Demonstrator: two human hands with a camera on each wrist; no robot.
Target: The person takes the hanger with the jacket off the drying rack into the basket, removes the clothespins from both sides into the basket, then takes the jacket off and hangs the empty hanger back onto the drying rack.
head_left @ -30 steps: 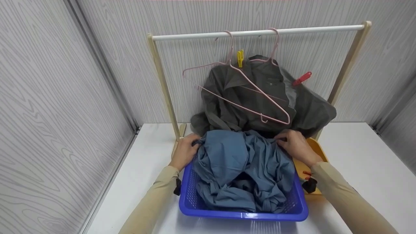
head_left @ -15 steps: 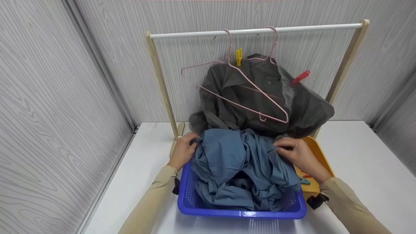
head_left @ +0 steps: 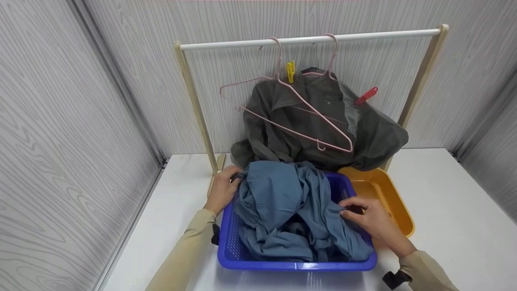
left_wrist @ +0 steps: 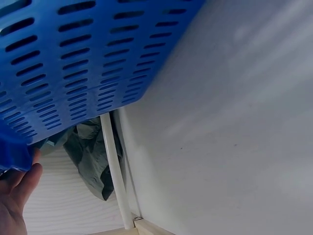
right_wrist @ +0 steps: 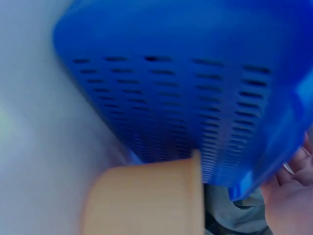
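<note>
A crumpled blue-grey garment (head_left: 276,194) fills the blue plastic basket (head_left: 297,265) in the head view; its exact kind is hidden by the folds. At the basket's back left corner, my left hand (head_left: 222,188) pinches a bunched bit of the cloth. My right hand (head_left: 373,218) holds a drawn-out edge of the same garment between thumb and fingers, above the basket's right rim. Both wrist views mostly show the basket's slotted wall (left_wrist: 83,63), with the left hand's fingers (left_wrist: 29,183) and the right palm (right_wrist: 288,200) at the frame edges.
Behind the basket, a dark grey shirt (head_left: 307,125) hangs from a rack (head_left: 242,43), with a yellow clothespin (head_left: 290,72) and a red clothespin (head_left: 366,95) on it. A bare pink hanger (head_left: 299,95) hangs in front. An orange tray (head_left: 398,202) stands right of the basket.
My right hand has moved from the basket's back right corner toward the front, drawing the garment's edge along. The basket's back right corner now shows. My left hand keeps its place.
</note>
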